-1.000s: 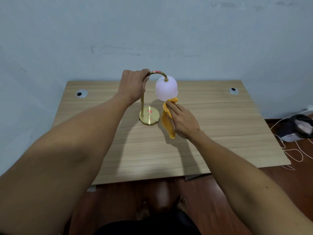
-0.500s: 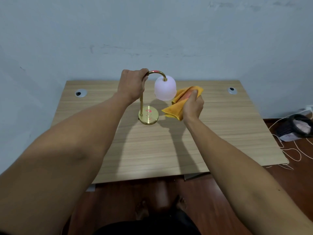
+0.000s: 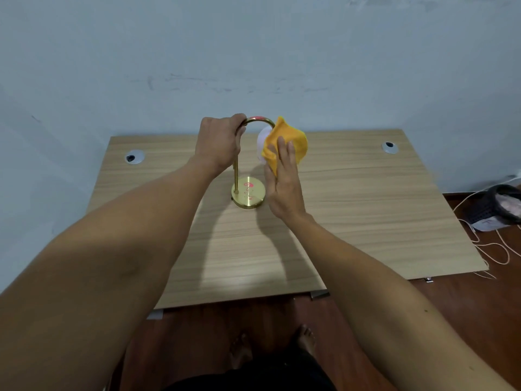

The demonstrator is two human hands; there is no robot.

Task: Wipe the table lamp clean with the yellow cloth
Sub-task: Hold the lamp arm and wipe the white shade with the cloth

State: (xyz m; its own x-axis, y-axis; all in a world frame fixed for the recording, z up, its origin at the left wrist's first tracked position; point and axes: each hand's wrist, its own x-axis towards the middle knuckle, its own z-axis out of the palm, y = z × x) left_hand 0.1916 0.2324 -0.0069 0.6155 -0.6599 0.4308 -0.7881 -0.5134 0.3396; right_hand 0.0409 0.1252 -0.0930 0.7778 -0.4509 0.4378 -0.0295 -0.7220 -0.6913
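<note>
Wiping the shade of the table lamp point(image 3: 248, 190) at the middle of the desk point(image 3: 366, 221).

The right hand point(image 3: 283, 182) is lying flat and open, pressing the yellow cloth point(image 3: 290, 139) against the near right side of the white shade point(image 3: 261, 142), which is hanging straight ahead of its fingers. The left hand point(image 3: 218, 142) is clenching the brass arch point(image 3: 260, 120) just left of the shade, steadying it. The upright stem point(image 3: 235, 176) is standing between the two hands, and the round base sits just beside the right palm.

The draped cloth point(image 3: 287, 141) is orange-yellow. The curved-neck metal table lamp point(image 3: 248, 193) is shiny gold with a pale white shade and pink reflections on its round base. The rectangular wooden desk point(image 3: 366, 207) shows light beige streaked grain.
</note>
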